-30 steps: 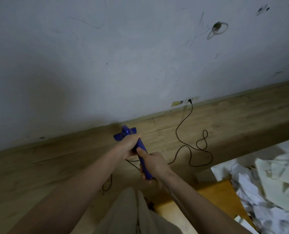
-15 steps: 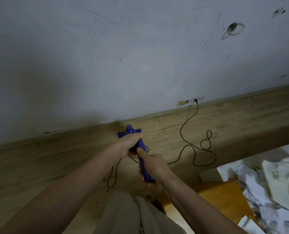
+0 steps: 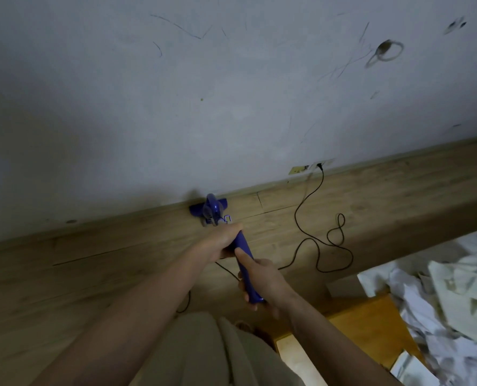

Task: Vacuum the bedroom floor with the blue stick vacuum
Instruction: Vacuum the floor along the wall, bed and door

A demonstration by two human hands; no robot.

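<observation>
The blue stick vacuum (image 3: pixel 214 210) stands on the wooden floor (image 3: pixel 92 274), its head against the skirting at the foot of the grey wall. My left hand (image 3: pixel 220 240) grips the upper part of the blue handle. My right hand (image 3: pixel 262 282) grips the handle's lower end, thumb lying along it. The vacuum's black cord (image 3: pixel 312 235) snakes over the floor to a wall socket (image 3: pixel 319 164) on the right.
A scuffed grey wall (image 3: pixel 231 93) fills the top of the view. At the lower right is an orange wooden bed frame (image 3: pixel 365 321) with crumpled white bedding (image 3: pixel 440 302). My beige trouser leg (image 3: pixel 204 352) shows at the bottom.
The vacuum head has slid forward to the skirting, and both arms have stretched out further. More of the vacuum's body shows beyond my left hand.
</observation>
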